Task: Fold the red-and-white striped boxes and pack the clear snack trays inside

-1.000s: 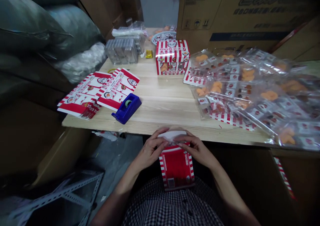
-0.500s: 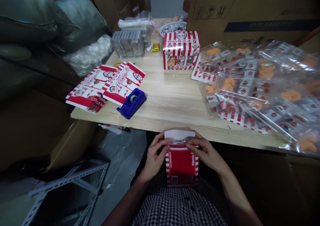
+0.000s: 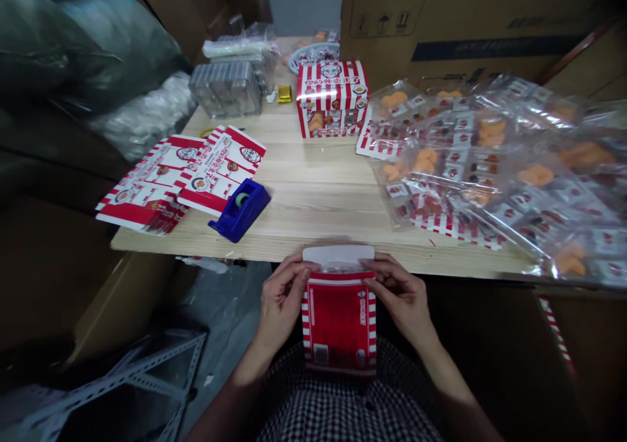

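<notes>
A red box with striped edges [image 3: 337, 321] is held upright over my lap, its white top flap raised. My left hand [image 3: 285, 298] pinches its upper left edge between thumb and fingers. On the opposite side, my right hand [image 3: 399, 295] grips the upper right edge the same way. Clear plastic shows at the box's opening, below the flap; what lies inside is hidden. On the table ahead lies a blue tape dispenser [image 3: 241, 212] with a roll of green tape, touching a stack of flat striped cartons [image 3: 157, 181].
An assembled striped box [image 3: 333, 99] stands at the table's back. Clear packets with orange pieces [image 3: 490, 168] cover the right side. Clear plastic cases [image 3: 225, 89] and a small gold packet [image 3: 284, 94] are at the back left. A large cardboard box [image 3: 470, 17] rises behind.
Both hands have slid outward from the box's opening to its upper side edges. The view has shifted, so the table's things appear further left.
</notes>
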Available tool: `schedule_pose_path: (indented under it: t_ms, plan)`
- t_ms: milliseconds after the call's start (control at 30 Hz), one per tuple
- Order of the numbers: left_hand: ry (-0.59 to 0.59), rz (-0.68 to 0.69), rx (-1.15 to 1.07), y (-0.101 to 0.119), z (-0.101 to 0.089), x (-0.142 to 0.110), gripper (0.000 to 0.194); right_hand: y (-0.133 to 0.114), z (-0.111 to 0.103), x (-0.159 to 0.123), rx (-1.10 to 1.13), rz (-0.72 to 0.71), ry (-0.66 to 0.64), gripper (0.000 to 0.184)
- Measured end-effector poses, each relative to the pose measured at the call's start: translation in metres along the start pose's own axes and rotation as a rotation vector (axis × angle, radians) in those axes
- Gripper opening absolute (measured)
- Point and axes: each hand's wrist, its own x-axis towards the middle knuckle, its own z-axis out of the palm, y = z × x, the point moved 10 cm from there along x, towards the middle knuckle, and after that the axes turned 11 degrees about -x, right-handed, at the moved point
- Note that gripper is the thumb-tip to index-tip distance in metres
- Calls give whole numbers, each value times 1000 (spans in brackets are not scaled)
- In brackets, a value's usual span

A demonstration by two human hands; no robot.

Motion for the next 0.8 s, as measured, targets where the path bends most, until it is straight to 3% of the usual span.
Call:
schedule_pose_path:
  t_ms: [100, 233, 400, 500, 600, 667, 733, 800]
  plan:
    - [-118, -29, 27, 5, 2, -1, 24, 6, 8, 0, -49, 48, -120, 10]
    - [-185, -105, 17, -12, 1, -13, 30, 28, 23, -13, -14, 167, -254, 13]
    - [-29, -90, -66, -29, -6, -20, 24, 30, 27, -13, 28, 197, -97, 24]
    - [112, -150, -218, -48, -8, -18, 14, 37, 30, -7, 14, 208, -24, 28]
    - [206, -230, -459, -63, -9, -15, 40, 39, 30, -4, 55, 196, 34, 28]
    - [135, -280, -555, -65, -3, -11, 53, 37, 31, -4, 118, 191, 27, 41]
    - [-15, -337, -600, -61, 7, -7, 46, 33, 35, -3, 138, 195, -47, 63]
    - [-159, -391, -627, -58, 15, -5, 35, 29, 41, -2, 87, 184, -162, 62]
